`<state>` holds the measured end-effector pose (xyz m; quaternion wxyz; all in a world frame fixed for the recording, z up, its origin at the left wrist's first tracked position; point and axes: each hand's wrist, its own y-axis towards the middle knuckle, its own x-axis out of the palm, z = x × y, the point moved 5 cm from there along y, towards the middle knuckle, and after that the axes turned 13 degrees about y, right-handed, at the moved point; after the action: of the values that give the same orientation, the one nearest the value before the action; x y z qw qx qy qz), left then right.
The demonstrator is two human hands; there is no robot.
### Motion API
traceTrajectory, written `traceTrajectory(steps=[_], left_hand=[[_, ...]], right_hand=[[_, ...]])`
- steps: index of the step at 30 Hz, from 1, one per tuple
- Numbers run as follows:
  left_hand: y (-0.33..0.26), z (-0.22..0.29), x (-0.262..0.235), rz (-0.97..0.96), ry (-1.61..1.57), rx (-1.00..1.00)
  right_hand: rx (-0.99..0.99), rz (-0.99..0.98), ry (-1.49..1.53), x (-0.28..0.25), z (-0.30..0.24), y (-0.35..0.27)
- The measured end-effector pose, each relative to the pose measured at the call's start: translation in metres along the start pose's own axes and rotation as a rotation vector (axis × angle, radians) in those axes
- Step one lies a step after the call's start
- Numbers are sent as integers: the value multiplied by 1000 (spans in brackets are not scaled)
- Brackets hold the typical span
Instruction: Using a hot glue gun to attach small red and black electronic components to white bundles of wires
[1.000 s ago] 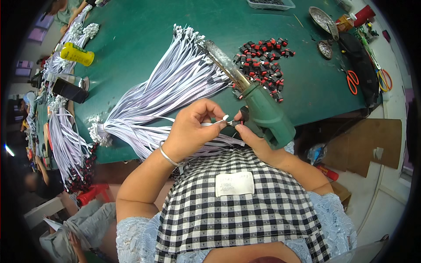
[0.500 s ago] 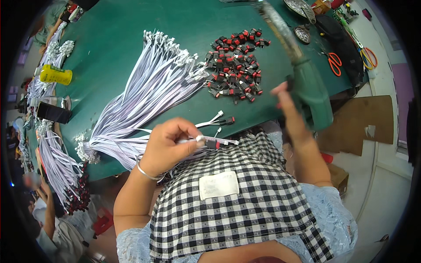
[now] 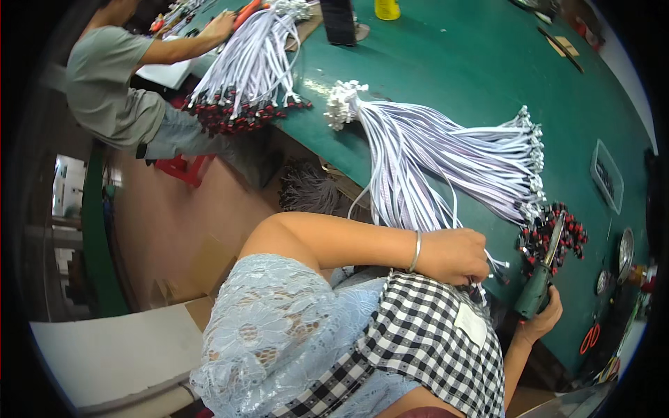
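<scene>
My left hand (image 3: 454, 256), a metal bangle at its wrist, is closed on a white flat cable just above the checked apron. White cable ends (image 3: 496, 262) with small connectors stick out past its fingers. My right hand (image 3: 547, 317) grips a green pistol-grip tool (image 3: 535, 292), whose long metal barrel points away over a pile of small red-and-black switches (image 3: 573, 235). Beyond my left hand lies a big bundle of white cables (image 3: 446, 139), with connectors at both ends. What exactly sits between my left fingertips is hidden.
Another person (image 3: 115, 83) works at the far left beside a second cable bundle (image 3: 251, 59) with switches. Along the right lie a clear plastic tray (image 3: 608, 177), a round metal dish (image 3: 626, 247) and orange-handled scissors (image 3: 589, 339). A yellow container (image 3: 387, 8) stands at the back.
The view has swung to the left, bringing the other person into sight. My left hand still holds the cable; the tool in my right hand now lies over the switch pile in the picture.
</scene>
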<state>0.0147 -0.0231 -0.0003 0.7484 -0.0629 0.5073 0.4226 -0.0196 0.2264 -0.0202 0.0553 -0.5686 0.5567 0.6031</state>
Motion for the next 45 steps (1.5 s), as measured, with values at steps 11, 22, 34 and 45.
traceTrajectory(steps=[11, 22, 34, 45], left_hand=[[-2, 4, 1, 13, -2, -27], [12, -8, -23, -13, -63, -88], [52, -64, -46, 102, 524, -265], [59, -69, -38, -19, 571, -312]], right_hand=[[116, 123, 54, -17, 2, -9], [878, 407, 1306, -23, -4, 10], [845, 372, 1372, -15, -21, 12], [851, 408, 1332, -14, -15, 2]])
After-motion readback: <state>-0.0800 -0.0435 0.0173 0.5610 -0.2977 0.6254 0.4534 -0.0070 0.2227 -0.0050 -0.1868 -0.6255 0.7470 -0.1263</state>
